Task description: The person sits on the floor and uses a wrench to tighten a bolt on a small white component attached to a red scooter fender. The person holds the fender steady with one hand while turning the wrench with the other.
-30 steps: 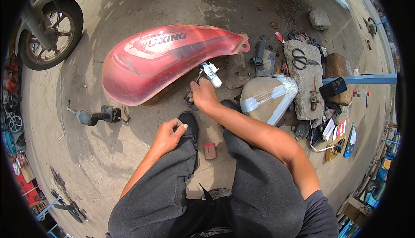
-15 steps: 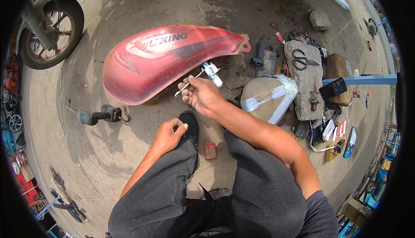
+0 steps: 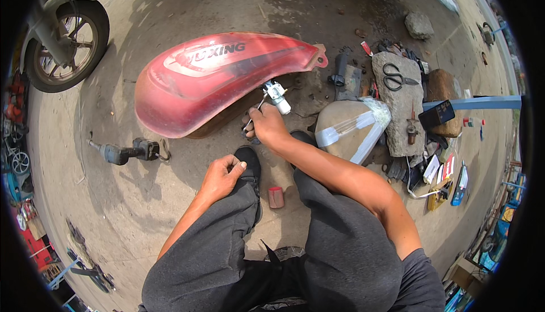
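Observation:
A red motorcycle fuel tank lies on its side on the ground in front of me. From its near edge sticks out a silver fuel valve with a white cup. My right hand is closed around a slim metal wrench, its far end at the valve's base; the fingers hide much of the handle. My left hand rests on my left knee with fingers curled in, and nothing shows in it. A small red cylinder stands between my feet.
At left lies a cordless power tool, near a motorcycle wheel. To the right are a taped seat-like piece, a stone slab bearing scissors, a phone, small boxes and a loose rock.
My right hand has turned over and tilted the wrench more upright at the valve, its fingers now lower and pointing down. The left hand has stayed on the knee.

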`<state>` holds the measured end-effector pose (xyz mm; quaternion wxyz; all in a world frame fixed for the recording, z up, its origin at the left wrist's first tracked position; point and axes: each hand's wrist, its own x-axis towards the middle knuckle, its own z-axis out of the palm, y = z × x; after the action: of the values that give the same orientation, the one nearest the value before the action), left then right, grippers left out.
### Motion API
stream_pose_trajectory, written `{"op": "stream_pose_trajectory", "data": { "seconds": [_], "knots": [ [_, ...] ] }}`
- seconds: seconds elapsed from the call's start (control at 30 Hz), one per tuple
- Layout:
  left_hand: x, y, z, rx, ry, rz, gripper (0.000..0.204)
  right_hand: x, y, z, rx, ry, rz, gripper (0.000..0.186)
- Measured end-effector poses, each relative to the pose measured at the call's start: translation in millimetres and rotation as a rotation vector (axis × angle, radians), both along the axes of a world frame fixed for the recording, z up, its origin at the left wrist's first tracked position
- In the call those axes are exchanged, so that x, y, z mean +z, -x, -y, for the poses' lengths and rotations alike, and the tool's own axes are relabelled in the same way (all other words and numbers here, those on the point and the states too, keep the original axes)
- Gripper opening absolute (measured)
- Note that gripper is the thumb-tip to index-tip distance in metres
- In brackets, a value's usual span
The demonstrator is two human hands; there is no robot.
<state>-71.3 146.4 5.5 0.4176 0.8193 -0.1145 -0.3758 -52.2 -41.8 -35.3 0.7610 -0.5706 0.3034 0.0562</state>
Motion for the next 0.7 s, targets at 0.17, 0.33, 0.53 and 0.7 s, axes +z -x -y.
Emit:
{"op": "stream_pose_trajectory", "data": {
  "seconds": [0.17, 0.33, 0.53, 0.7],
  "knots": [
    [4.3, -0.6, 2.9, -0.003, -0.024, -0.007, 0.029, -3.2, -1.9, -0.7, -0.002, 0.162, 0.006, 0.019],
    [1.5, -0.5, 1.2, 0.001, -0.013, -0.01, 0.029, -0.7, -3.7, -0.9, 0.017, 0.171, 0.026, 0.019],
    [1.4, -0.5, 0.9, 0.005, -0.012, -0.013, 0.029, 12.7, -4.6, 1.4, -0.078, -0.462, 0.074, 0.019],
    [-0.9, -0.3, -0.2, 0.006, -0.009, -0.013, 0.029, 27.6, -4.1, 8.6, -0.106, -0.844, 0.115, 0.018]
  ]
}}
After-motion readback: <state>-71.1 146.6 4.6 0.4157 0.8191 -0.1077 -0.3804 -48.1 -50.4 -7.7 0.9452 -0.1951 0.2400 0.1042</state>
